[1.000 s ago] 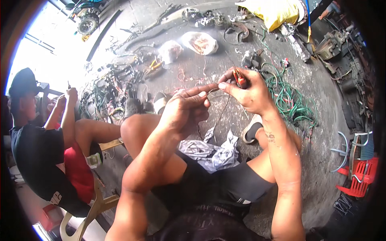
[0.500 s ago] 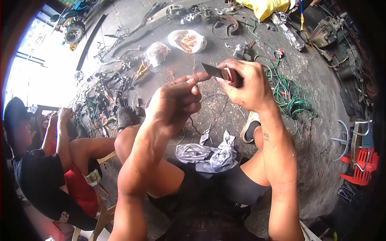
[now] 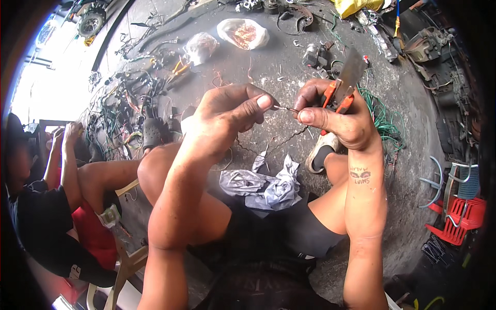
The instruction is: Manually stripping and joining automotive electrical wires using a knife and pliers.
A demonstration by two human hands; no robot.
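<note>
Left hand at centre, thumb and forefinger pinched on near end of thin wire. Wire runs short and almost level, long axis 9-to-3 o'clock, bridging the two hands. Right hand at 3 o'clock of left hand, thumb and finger pinching other wire end, rest of fist clamped round orange-handled knife, blade pointing to 1 o'clock, away from wire. Both hands touch wire; neither nearer. Crumpled grey cloth on lap at 6 o'clock.
</note>
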